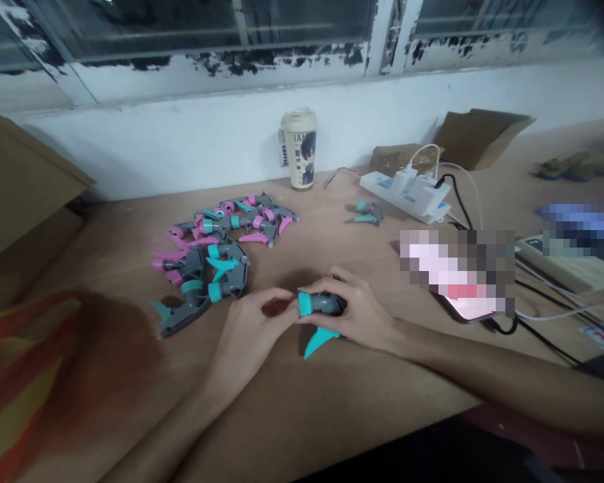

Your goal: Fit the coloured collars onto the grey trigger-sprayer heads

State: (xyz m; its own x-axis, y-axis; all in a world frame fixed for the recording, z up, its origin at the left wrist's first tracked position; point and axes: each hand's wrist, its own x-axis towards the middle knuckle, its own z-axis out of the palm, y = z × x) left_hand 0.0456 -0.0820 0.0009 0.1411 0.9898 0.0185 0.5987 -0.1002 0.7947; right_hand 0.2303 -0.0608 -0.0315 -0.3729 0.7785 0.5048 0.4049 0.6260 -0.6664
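1. Right hand grips a grey-and-teal plastic spray-trigger head over the brown wooden surface; slackening could drop it.
2. Left hand touches its teal ring-shaped collar, grip unclear; uneven pressure could tilt it.

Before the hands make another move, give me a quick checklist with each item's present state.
1. Right hand gripping the spray head: ok, fingers around its grey body.
2. Left hand holding the teal collar: cannot tell; fingertips are at its edge.
3. Trigger in sight: ok, below the right hand.
4. Phone clear of the right hand: ok, apart.
5. Cup upright: ok, by the wall.
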